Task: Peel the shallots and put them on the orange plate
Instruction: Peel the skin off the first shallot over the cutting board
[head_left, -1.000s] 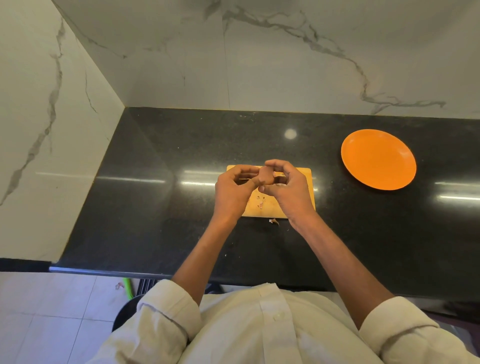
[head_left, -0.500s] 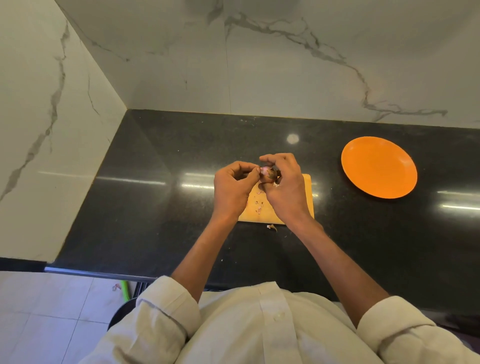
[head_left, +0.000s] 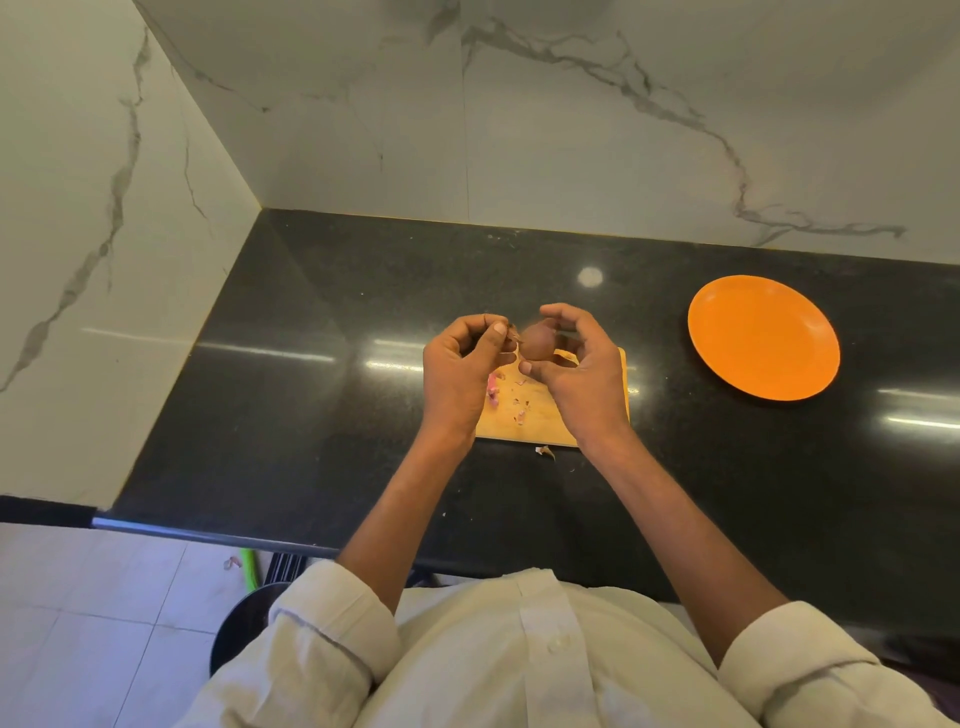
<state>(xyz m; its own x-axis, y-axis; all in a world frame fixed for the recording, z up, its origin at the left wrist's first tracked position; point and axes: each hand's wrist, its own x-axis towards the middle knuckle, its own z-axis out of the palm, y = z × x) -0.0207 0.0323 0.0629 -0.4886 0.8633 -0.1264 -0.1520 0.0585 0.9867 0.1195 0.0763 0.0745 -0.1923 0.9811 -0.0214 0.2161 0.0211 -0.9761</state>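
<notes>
**Skin strip pulls leftward off held shallot**

R hand (head_left: 582, 379) fingers curled round shallot (head_left: 537, 341), above cutting board (head_left: 535, 415). L hand (head_left: 460, 371) pinches loose skin (head_left: 513, 332) just left of bulb. Long axis unclear. Orange plate (head_left: 763, 338) bare, well apart to right; R hand nearer.

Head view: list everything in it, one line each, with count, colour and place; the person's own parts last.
shallot: one, brown, held above the board
peel strip: one, brown, pinched just left of the shallot
board: one, yellow wood, on the counter under the hands
peel scraps: several, pink and tan, on the board; one on the counter at its near edge
plate: one, orange, on the counter, right of the board
counter: one, black, polished
walls: two, white marble, behind and at left
left hand: pinches the peel strip
right hand: holds the shallot
sleeves: two, cream, rolled up
</notes>
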